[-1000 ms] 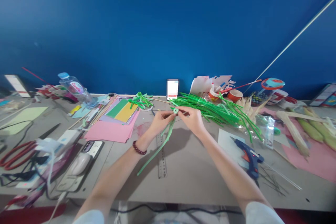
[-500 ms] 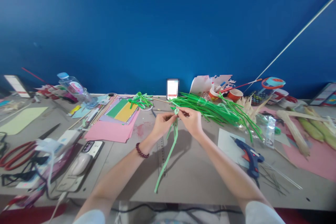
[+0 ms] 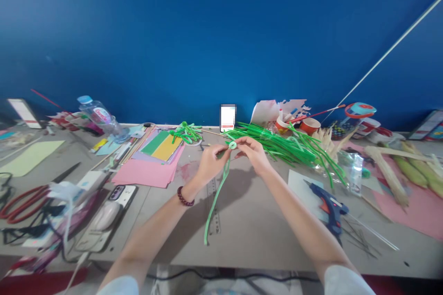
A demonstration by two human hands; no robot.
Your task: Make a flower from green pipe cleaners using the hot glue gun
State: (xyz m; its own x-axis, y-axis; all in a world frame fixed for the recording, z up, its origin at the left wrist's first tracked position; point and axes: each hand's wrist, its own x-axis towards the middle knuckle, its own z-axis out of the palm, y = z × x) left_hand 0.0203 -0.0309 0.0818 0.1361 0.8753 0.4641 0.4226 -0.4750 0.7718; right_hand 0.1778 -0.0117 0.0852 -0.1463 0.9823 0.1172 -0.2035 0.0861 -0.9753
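Head-worn camera; looks forward and down across the table.

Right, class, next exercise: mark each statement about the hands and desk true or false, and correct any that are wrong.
1. The left hand and right hand both pinch the small pale green coil. True.
2. The beaded bracelet is on the right wrist. False: the beaded bracelet is on the left wrist.
3. The glue gun lies to the right of the ruler. True.
4. The plastic bottle has a red cap. False: its cap is blue.
5. A pale green strip trails below the hands. True.
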